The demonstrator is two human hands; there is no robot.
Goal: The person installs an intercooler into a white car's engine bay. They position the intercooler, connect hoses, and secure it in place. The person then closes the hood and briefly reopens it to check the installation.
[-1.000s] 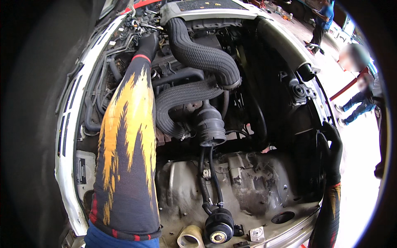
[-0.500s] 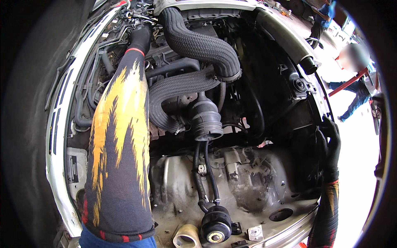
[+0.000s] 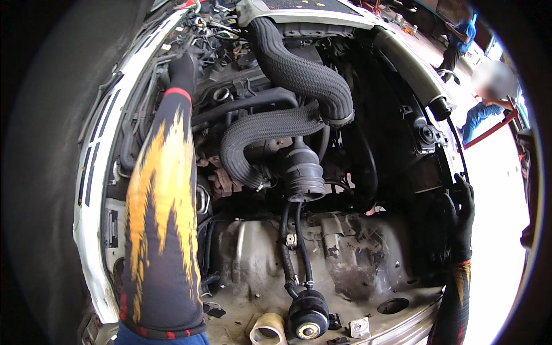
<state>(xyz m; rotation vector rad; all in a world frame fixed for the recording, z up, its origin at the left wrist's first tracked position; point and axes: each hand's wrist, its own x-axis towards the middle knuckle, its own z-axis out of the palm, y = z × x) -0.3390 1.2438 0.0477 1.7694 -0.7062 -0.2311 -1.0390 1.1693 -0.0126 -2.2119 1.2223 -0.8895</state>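
My left arm, in a black and yellow sleeve, reaches along the left side of the engine bay. My gloved left hand [image 3: 183, 68] is low among the hoses and cables [image 3: 198, 26] at the far left; its fingers are hidden or too dark to make out. Beside it lie the dark engine top [image 3: 247, 72] and a round opening with a metallic rim [image 3: 221, 95]. At the right, my black-gloved right hand [image 3: 461, 215] rests on the body edge [image 3: 454, 164], fingers stretched forward and thumb apart. Nothing loose shows in it.
A braided black hose [image 3: 302, 66] arches across the middle above a second curved hose [image 3: 264, 126]. A ribbed rubber duct [image 3: 302, 172] hangs open-ended. Nearer stand a round black canister [image 3: 309, 313] and a beige pipe end [image 3: 267, 329]. Two people are beyond the right side.
My left hand has drawn back slightly and to the left, uncovering the round opening. The whole view has shifted, so the engine bay appears further right. My right hand stays on the edge.
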